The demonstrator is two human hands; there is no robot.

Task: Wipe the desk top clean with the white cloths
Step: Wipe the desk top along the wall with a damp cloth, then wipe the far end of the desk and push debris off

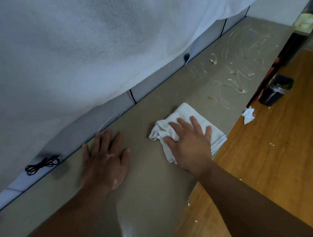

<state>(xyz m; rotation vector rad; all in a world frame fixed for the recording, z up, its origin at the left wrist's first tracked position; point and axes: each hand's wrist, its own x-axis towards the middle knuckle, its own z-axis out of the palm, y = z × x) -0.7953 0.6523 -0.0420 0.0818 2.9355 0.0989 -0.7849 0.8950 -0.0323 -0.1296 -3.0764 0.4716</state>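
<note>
Your right hand (189, 143) lies palm down on the white cloth (185, 112), fingers straight and spread, pressing it onto the table (153, 184) rather than gripping it. The cloth is folded flat under your fingers and beyond them. On the thumb side it bunches into a crumpled heap that your thumb and forefinger rest against. Its outer edge sits at the table's front edge, just past your little finger. Your left hand (106, 159) is apart from the cloth, on the side of your right thumb. It is flat on the bare table with fingers spread and nothing under it (it is a little blurred, so finer detail is lost). Ahead of your right fingertips, well beyond the cloth, the table carries pale swirling smears (240, 55) and a few brown spots. A small clump of crumbs (213, 60) lies on their near side. Beyond your left fingertips a grey panel rises at the back of the table, with a thin white cable (108, 122) looping against it. Outward of your left hand, a coiled black cord (42, 164) hangs on that panel. A broad sheet of white fabric (71, 50) hangs above both hands. Off the table, beyond your right hand, the wooden floor (268, 165) holds a crumpled white wad (248, 115), a dark bin (275, 90) and scattered flecks.
</note>
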